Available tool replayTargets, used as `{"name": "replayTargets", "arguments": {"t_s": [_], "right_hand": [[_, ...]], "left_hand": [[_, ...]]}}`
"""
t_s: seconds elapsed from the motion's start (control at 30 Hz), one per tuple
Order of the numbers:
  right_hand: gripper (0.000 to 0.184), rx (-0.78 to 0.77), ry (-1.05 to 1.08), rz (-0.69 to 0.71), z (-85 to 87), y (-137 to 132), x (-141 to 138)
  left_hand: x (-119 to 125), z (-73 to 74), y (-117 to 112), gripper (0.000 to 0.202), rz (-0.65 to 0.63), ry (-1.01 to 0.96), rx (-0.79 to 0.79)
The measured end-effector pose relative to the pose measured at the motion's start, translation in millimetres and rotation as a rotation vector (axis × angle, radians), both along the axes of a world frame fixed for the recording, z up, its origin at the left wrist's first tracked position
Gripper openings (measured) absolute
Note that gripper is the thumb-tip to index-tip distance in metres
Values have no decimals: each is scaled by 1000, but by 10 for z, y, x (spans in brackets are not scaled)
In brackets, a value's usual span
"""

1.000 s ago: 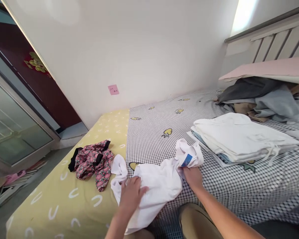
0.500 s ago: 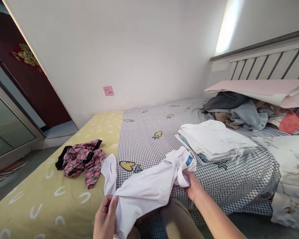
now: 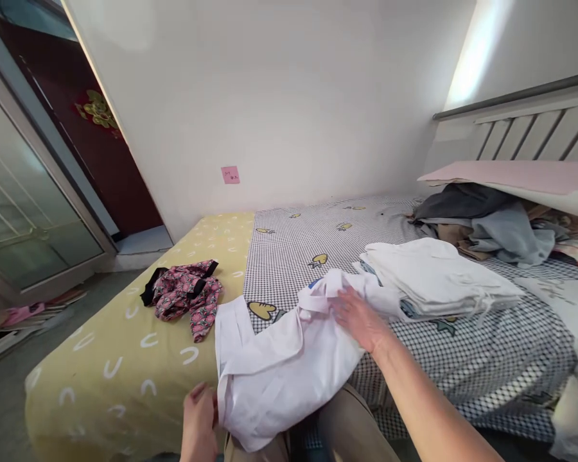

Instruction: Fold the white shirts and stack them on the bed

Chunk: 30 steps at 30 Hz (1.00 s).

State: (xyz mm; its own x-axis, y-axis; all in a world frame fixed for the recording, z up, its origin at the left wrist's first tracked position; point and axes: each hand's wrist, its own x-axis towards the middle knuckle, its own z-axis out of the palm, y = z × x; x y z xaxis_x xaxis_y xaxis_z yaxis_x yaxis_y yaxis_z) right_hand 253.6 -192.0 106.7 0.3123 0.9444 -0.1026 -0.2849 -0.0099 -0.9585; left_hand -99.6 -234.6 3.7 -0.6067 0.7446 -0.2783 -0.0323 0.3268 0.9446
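Got wht garment on bed nr front edge, L of folded stack. Resting RH on its far part w/ spread fingers, unclenched. Curling LH at L edge; can't tell if pinching it.

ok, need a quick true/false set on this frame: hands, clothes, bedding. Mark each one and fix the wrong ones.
1. The right hand lies on the white shirt. True.
2. No other hand is near it. False: the left hand is by the shirt's near left edge; contact is unclear.
3. The pink floral garment has black trim. True.
4. It is neatly folded. False: it lies crumpled on the yellow bedding.
5. The stack of folded clothes is on the checked bedding. True.
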Motion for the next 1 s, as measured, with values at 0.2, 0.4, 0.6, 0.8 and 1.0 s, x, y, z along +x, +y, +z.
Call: {"name": "replayTargets", "arguments": {"t_s": [0.2, 0.4, 0.6, 0.8, 1.0], "right_hand": [[56, -52, 31, -133, -770, -354, 268], [48, -354, 109, -260, -1388, -771, 178], [51, -200, 199, 10, -1079, -799, -117], [51, -5, 429, 34, -743, -765, -189], [21, 92, -150, 489, -711, -948, -411]], "left_hand": [[-127, -30, -286, 51, -1, 661, 153], [596, 74, -306, 42, -250, 1019, 216], [825, 216, -101, 38, -489, 967, 30], [1054, 458, -247, 36, -391, 726, 377], [1547, 683, -374, 59, -789, -43, 277]]}}
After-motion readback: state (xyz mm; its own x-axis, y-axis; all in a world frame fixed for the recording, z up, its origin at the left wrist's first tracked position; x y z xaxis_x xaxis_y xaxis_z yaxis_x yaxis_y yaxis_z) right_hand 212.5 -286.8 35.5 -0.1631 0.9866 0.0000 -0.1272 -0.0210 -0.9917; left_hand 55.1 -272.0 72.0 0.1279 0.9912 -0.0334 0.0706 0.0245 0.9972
